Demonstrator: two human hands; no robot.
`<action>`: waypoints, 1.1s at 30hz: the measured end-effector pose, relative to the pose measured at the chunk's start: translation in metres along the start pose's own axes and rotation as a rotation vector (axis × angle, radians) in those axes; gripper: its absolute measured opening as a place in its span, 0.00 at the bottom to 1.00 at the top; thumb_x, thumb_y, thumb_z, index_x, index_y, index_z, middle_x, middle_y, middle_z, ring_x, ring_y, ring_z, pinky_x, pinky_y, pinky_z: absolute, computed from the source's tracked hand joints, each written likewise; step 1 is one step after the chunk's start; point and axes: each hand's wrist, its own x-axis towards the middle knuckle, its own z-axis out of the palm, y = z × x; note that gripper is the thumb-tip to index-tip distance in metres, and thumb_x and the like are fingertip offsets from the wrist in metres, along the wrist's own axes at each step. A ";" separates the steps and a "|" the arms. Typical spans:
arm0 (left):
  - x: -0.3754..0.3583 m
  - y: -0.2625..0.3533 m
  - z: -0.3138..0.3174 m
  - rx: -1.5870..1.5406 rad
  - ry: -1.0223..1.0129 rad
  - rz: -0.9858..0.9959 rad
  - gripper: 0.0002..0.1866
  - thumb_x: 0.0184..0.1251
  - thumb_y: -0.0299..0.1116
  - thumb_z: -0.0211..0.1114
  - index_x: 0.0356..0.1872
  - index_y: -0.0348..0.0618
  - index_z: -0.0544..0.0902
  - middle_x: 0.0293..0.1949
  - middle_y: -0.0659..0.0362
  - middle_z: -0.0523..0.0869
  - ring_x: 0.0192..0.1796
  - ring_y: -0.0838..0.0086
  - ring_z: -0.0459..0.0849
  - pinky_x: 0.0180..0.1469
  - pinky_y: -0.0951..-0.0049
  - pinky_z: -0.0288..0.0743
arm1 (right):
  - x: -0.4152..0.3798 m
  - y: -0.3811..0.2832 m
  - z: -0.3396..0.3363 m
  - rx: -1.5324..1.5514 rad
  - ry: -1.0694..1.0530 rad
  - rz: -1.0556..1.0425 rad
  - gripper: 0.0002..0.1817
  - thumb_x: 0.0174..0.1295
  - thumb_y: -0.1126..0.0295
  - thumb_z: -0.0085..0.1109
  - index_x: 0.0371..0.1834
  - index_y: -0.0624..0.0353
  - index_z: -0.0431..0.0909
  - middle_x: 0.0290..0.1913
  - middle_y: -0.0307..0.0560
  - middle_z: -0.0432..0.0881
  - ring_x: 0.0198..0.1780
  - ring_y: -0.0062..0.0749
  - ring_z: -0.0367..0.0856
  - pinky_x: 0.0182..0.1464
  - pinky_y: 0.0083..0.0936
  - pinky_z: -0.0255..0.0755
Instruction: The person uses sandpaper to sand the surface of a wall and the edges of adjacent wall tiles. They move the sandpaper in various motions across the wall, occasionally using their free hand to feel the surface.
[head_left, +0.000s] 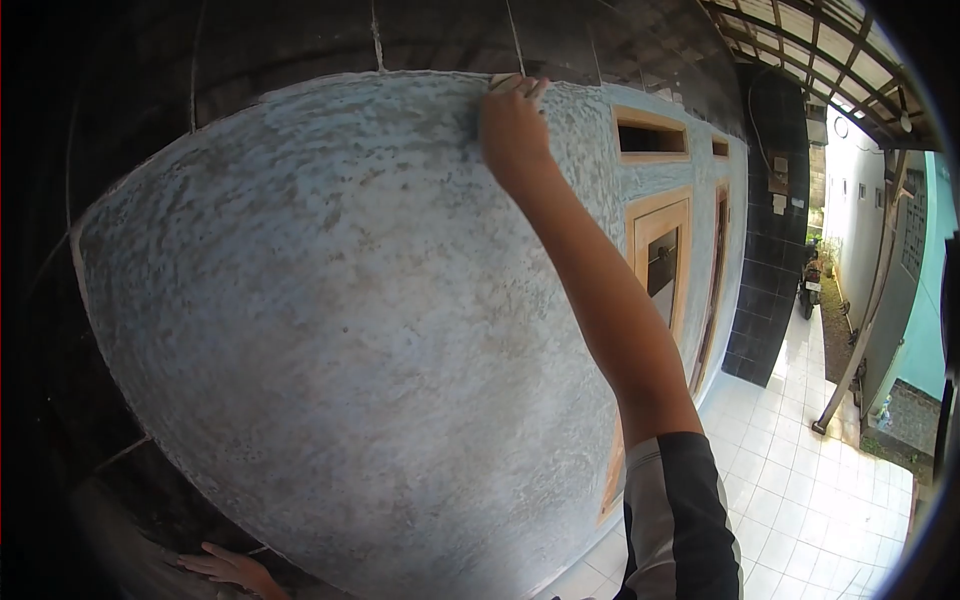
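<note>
My right hand (515, 125) is raised to the top edge of a mottled grey-blue wall (340, 300), where the wall meets dark tiles (290, 45). Its fingers are closed on a small pale piece, perhaps sandpaper or cloth, pressed against the surface. At the lower left, my left hand (225, 568) lies with its fingers spread against the dark tiles and holds nothing.
Right of the hand are a wooden-framed vent (650, 137) and a wooden-framed window (660, 245). A white tiled floor (790, 465) runs along the wall. Farther off stand a slanted post (858, 350) and a parked motorbike (809, 288).
</note>
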 end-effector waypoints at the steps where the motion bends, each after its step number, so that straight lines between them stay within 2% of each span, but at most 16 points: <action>1: 0.002 -0.002 -0.002 0.005 -0.001 0.012 0.42 0.84 0.64 0.33 0.85 0.45 0.45 0.86 0.53 0.44 0.86 0.54 0.45 0.78 0.32 0.46 | 0.011 0.031 -0.002 0.146 -0.322 0.095 0.18 0.64 0.76 0.60 0.54 0.77 0.82 0.54 0.74 0.83 0.66 0.70 0.78 0.55 0.54 0.84; 3: -0.003 0.003 -0.002 0.000 0.017 0.028 0.41 0.84 0.63 0.34 0.85 0.46 0.46 0.86 0.53 0.45 0.86 0.54 0.45 0.78 0.31 0.46 | 0.033 0.055 -0.024 0.315 -0.768 0.191 0.19 0.64 0.76 0.62 0.57 0.72 0.83 0.55 0.71 0.83 0.67 0.69 0.77 0.57 0.52 0.84; 4: -0.004 0.012 -0.005 -0.015 0.024 0.016 0.41 0.84 0.63 0.34 0.85 0.46 0.46 0.86 0.53 0.45 0.86 0.54 0.45 0.78 0.31 0.46 | 0.025 0.048 -0.017 0.312 -0.748 0.186 0.19 0.64 0.76 0.62 0.57 0.72 0.83 0.55 0.71 0.83 0.67 0.69 0.77 0.57 0.52 0.84; 7: -0.007 0.026 -0.010 0.012 0.052 0.055 0.40 0.85 0.62 0.34 0.85 0.46 0.46 0.86 0.54 0.47 0.86 0.55 0.45 0.78 0.33 0.46 | -0.014 0.008 0.016 -0.117 -0.050 0.010 0.11 0.61 0.77 0.62 0.43 0.73 0.86 0.46 0.65 0.87 0.56 0.58 0.87 0.50 0.50 0.86; 8: -0.011 0.027 -0.007 0.007 0.054 0.043 0.39 0.85 0.62 0.34 0.85 0.47 0.47 0.86 0.54 0.47 0.86 0.56 0.46 0.79 0.34 0.46 | -0.007 0.017 0.012 -0.114 -0.052 0.010 0.11 0.61 0.77 0.62 0.43 0.73 0.86 0.46 0.65 0.87 0.56 0.58 0.87 0.50 0.50 0.86; 11: -0.005 0.022 -0.011 0.013 0.058 0.030 0.38 0.85 0.60 0.34 0.85 0.47 0.47 0.86 0.54 0.47 0.86 0.56 0.46 0.79 0.36 0.46 | 0.018 0.068 0.011 0.246 -0.645 0.018 0.20 0.58 0.76 0.62 0.54 0.76 0.83 0.53 0.75 0.84 0.59 0.61 0.85 0.58 0.59 0.80; 12: -0.006 0.026 -0.014 -0.007 0.051 0.032 0.38 0.85 0.60 0.34 0.85 0.46 0.48 0.86 0.53 0.48 0.86 0.56 0.47 0.79 0.36 0.46 | 0.010 0.057 0.017 0.247 -0.643 0.010 0.20 0.58 0.76 0.62 0.54 0.76 0.83 0.53 0.75 0.84 0.59 0.61 0.85 0.58 0.59 0.80; 15: -0.009 0.031 -0.017 -0.039 0.048 0.044 0.38 0.86 0.60 0.34 0.85 0.45 0.49 0.85 0.52 0.49 0.86 0.55 0.47 0.79 0.36 0.47 | -0.021 0.020 0.065 -0.333 -0.008 -0.226 0.15 0.59 0.75 0.60 0.47 0.72 0.85 0.48 0.70 0.86 0.53 0.58 0.88 0.62 0.47 0.78; 18: -0.007 0.030 -0.016 -0.045 0.070 0.092 0.38 0.86 0.59 0.35 0.85 0.44 0.49 0.85 0.51 0.50 0.86 0.54 0.48 0.79 0.38 0.49 | 0.004 0.041 0.039 -0.014 -0.253 -0.027 0.21 0.58 0.75 0.62 0.53 0.77 0.82 0.53 0.74 0.85 0.58 0.58 0.86 0.63 0.51 0.78; 19: -0.006 0.029 -0.016 -0.060 0.085 0.106 0.38 0.86 0.58 0.35 0.85 0.43 0.49 0.85 0.50 0.50 0.86 0.54 0.48 0.79 0.38 0.49 | 0.028 0.051 -0.012 0.241 -0.699 0.029 0.23 0.59 0.75 0.61 0.56 0.81 0.79 0.54 0.73 0.84 0.61 0.56 0.84 0.64 0.55 0.77; 20: -0.006 0.028 -0.019 -0.061 0.088 0.104 0.38 0.86 0.58 0.35 0.85 0.43 0.49 0.85 0.50 0.50 0.86 0.54 0.48 0.79 0.38 0.49 | 0.022 0.042 -0.006 0.242 -0.695 0.029 0.23 0.59 0.75 0.61 0.56 0.81 0.79 0.54 0.73 0.84 0.61 0.56 0.84 0.64 0.55 0.77; 22: -0.006 0.032 -0.019 -0.044 0.062 0.085 0.38 0.86 0.58 0.35 0.85 0.43 0.48 0.85 0.49 0.50 0.85 0.54 0.48 0.79 0.39 0.50 | 0.012 0.018 0.020 -0.021 -0.519 0.002 0.28 0.69 0.75 0.56 0.70 0.81 0.68 0.69 0.81 0.71 0.77 0.71 0.64 0.59 0.57 0.80; 26: -0.002 0.030 -0.018 0.065 0.057 0.064 0.39 0.86 0.59 0.31 0.84 0.41 0.48 0.85 0.49 0.49 0.85 0.52 0.49 0.80 0.41 0.49 | 0.008 0.011 0.017 0.006 -0.443 0.086 0.28 0.69 0.74 0.56 0.70 0.80 0.69 0.73 0.76 0.69 0.78 0.72 0.61 0.60 0.62 0.77; 28: -0.004 0.026 -0.014 0.030 0.025 0.038 0.39 0.86 0.60 0.33 0.85 0.42 0.48 0.85 0.49 0.47 0.86 0.54 0.47 0.79 0.39 0.49 | 0.017 0.025 -0.005 0.047 -0.667 0.113 0.28 0.69 0.73 0.56 0.69 0.79 0.70 0.74 0.72 0.70 0.78 0.70 0.62 0.59 0.62 0.77; 31: -0.008 0.031 -0.019 0.013 0.015 0.023 0.40 0.85 0.61 0.32 0.85 0.42 0.46 0.85 0.49 0.46 0.86 0.53 0.46 0.79 0.37 0.47 | -0.006 0.008 0.020 -0.182 -0.212 -0.177 0.18 0.58 0.78 0.62 0.51 0.76 0.83 0.57 0.76 0.81 0.58 0.61 0.84 0.72 0.62 0.67; 33: -0.009 0.035 -0.012 0.041 0.020 0.014 0.40 0.86 0.60 0.31 0.85 0.42 0.45 0.85 0.49 0.47 0.86 0.53 0.46 0.79 0.36 0.46 | 0.006 0.017 0.008 -0.054 -0.345 -0.093 0.22 0.65 0.75 0.58 0.60 0.78 0.76 0.64 0.74 0.77 0.67 0.68 0.74 0.66 0.61 0.74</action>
